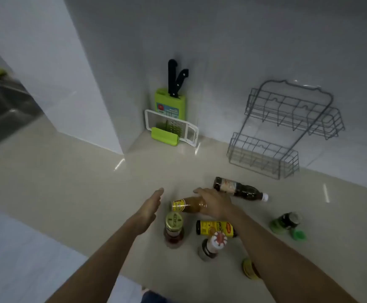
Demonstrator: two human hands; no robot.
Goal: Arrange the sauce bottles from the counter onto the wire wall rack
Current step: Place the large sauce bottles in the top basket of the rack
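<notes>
A grey two-tier wire rack (287, 127) hangs empty on the right wall. Several sauce bottles are on the beige counter (68, 182). A dark bottle with a white cap (239, 189) lies on its side. An orange-brown bottle with a yellow label (188, 204) lies under my right hand (215, 203), whose fingers rest over it. My left hand (149, 209) hovers open just left of it. A gold-lidded jar (173, 229) and a red-and-white-capped bottle (214, 246) stand upright. A yellow-labelled dark bottle (215, 228) lies beside my right forearm.
A green-capped dark bottle (286, 223) lies at the right, and a yellow-lidded jar (249, 268) peeks from under my right arm. A green knife block (170, 103) and a white slicer (171, 127) stand in the corner. A steel sink (5, 108) is at the left.
</notes>
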